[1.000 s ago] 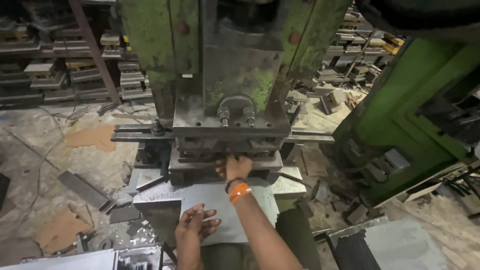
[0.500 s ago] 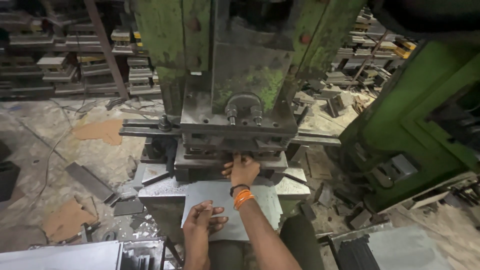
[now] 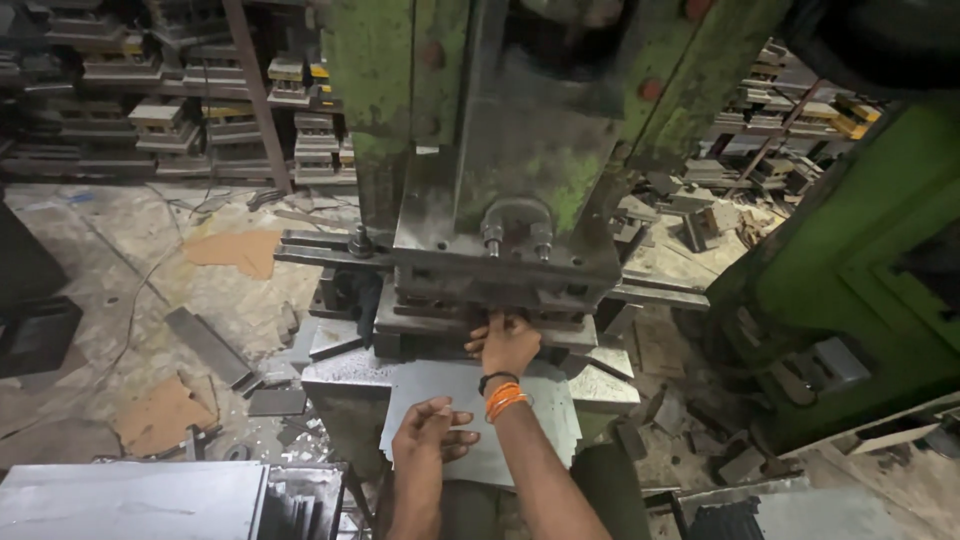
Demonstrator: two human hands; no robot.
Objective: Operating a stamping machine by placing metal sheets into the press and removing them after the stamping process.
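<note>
A grey metal sheet (image 3: 530, 400) with notched edges lies on the bed of a green press (image 3: 400, 110). My left hand (image 3: 430, 432) rests flat on the sheet's near part, fingers spread. My right hand (image 3: 506, 343), with orange and black bands at the wrist, reaches to the sheet's far edge. Its fingertips are tucked under the dark steel die block (image 3: 500, 290), so what they hold is hidden.
A second green machine (image 3: 860, 280) stands at the right. Shelves of stacked metal dies (image 3: 120, 120) line the back left. Scrap strips, a steel bar (image 3: 208, 345) and cardboard pieces (image 3: 160, 412) litter the floor. A stack of grey sheets (image 3: 130, 498) sits at the lower left.
My left hand has slid forward on the sheet toward the die. My right hand has stayed at the die gap. The view has drawn a little closer to the press.
</note>
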